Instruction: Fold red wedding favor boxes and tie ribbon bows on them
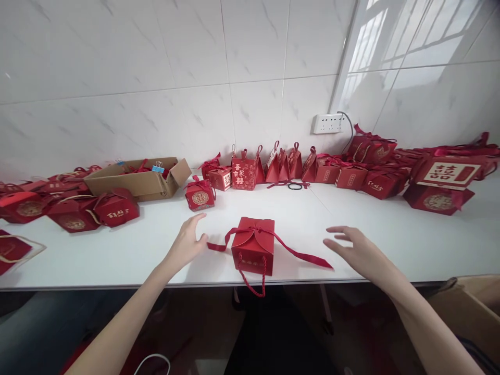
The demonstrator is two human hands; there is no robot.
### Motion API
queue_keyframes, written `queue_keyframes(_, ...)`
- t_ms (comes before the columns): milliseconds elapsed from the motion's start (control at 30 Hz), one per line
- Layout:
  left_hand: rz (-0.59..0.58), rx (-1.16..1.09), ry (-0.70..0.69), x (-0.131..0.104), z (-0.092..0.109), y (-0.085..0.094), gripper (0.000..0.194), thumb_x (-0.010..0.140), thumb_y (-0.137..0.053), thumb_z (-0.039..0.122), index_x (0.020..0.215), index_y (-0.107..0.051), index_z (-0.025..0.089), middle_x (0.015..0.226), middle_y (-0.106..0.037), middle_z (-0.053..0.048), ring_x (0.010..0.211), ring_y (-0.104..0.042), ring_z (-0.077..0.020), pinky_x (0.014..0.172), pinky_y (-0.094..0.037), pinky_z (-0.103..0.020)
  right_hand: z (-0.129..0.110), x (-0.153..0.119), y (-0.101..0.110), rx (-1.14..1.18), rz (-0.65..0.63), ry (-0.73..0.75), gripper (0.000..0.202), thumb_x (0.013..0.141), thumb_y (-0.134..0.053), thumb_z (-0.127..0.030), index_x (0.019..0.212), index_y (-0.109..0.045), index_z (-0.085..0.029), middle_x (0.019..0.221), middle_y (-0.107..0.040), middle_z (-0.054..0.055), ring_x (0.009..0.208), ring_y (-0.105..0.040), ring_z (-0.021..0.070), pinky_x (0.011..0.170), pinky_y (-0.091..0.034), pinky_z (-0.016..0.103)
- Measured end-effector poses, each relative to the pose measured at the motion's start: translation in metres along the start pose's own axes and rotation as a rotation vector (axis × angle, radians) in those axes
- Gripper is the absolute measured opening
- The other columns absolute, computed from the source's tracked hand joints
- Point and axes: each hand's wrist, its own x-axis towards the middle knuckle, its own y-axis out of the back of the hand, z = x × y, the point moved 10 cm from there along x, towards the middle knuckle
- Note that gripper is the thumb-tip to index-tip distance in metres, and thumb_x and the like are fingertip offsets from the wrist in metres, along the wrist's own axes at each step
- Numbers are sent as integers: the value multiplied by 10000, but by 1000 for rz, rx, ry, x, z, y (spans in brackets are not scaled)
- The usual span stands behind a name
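A red gift box (253,255) stands near the front edge of the white table, its curved top flaps closed. A red ribbon (302,255) is knotted once across the top, and its two tails lie spread out left and right. From the front face a twisted red cord handle (263,281) hangs over the table edge. My left hand (188,239) hovers left of the box, fingers apart, close to the left ribbon tail. To the right, my right hand (353,252) is held above the table beyond the right tail, fingers stretched out. Neither hand holds anything.
Behind the gift box, a smaller red box with a bow (200,195) stands among several red boxes along the wall. An open cardboard box (136,182) is at the back left. Stacked red boxes (439,185) crowd the right. A socket strip (330,124) is on the wall.
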Motion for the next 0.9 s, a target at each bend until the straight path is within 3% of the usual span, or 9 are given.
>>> queue_keyframes(67, -170, -64, -62, 3, 19, -22, 335, 729, -572, 302, 1051, -633, 230, 1230, -593, -45, 1175, -485, -258, 986, -360, -344, -29, 5, -17, 73, -54, 107, 400, 730, -615, -536, 945, -659, -202, 1149, -616, 119, 1070, -581, 283, 888, -479, 402)
queue_keyframes(167, -465, -210, -38, -2, 32, -63, 260, 799, -541, 442, 810, -637, 200, 909, -649, -25, 927, -560, -214, 799, -426, -282, -59, 4, -78, 214, -423, 135, 492, 787, -528, -618, 911, -669, -163, 1001, -671, 107, 942, -618, 241, 851, -475, 382)
queue_keyframes(233, -535, -264, -17, -5, 32, -78, 378, 791, -536, 530, 653, -563, 179, 695, -580, -4, 706, -527, -169, 645, -413, -260, -65, -2, -109, 271, -590, 97, 548, 792, -490, -663, 825, -656, -143, 869, -671, 90, 846, -621, 209, 799, -469, 356)
queue_keyframes(333, -584, -347, 3, -14, 30, -89, 472, 769, -523, 613, 598, -482, 175, 605, -499, 15, 585, -455, -125, 550, -364, -243, -62, -10, -132, 393, -704, 20, 529, 793, -508, -650, 676, -589, -140, 733, -621, 49, 727, -587, 153, 758, -450, 313)
queue_keyframes(433, -630, -441, 44, -27, 30, -97, 495, 729, -555, 651, 616, -442, 182, 590, -488, 16, 548, -444, -109, 499, -325, -228, -58, -13, -134, 601, -710, -47, 458, 755, -610, -584, 633, -545, -148, 699, -575, 21, 670, -546, 122, 702, -442, 273)
queue_keyframes(533, -660, -508, 89, -35, 31, -105, 514, 707, -579, 665, 625, -391, 193, 526, -429, 45, 478, -399, -86, 459, -267, -212, -51, -9, -123, 721, -593, -98, 444, 716, -657, -569, 627, -534, -152, 648, -541, 6, 589, -505, 104, 575, -406, 240)
queue_keyframes(633, -679, -550, 105, -36, 29, -110, 572, 658, -581, 723, 604, -364, 196, 466, -315, 85, 437, -313, -64, 470, -253, -215, -44, -8, -113, 639, -512, -119, 466, 727, -621, -606, 631, -505, -165, 549, -476, -25, 471, -408, 76, 430, -267, 213)
queue_keyframes(733, -703, -547, 102, -33, 21, -110, 608, 557, -662, 729, 566, -393, 184, 452, -300, 90, 438, -275, -55, 474, -212, -218, -42, -9, -105, 558, -475, -121, 496, 712, -609, -633, 601, -453, -176, 478, -354, -70, 417, -261, 48, 409, -138, 207)
queue_keyframes(900, -675, -513, 90, -26, 13, -95, 491, 693, -649, 594, 550, -436, 176, 486, -379, 55, 473, -303, -72, 495, -217, -235, -49, -4, -93, 459, -466, -46, 481, 666, -656, -621, 597, -503, -170, 478, -262, -90, 429, -188, 43, 427, -113, 217)
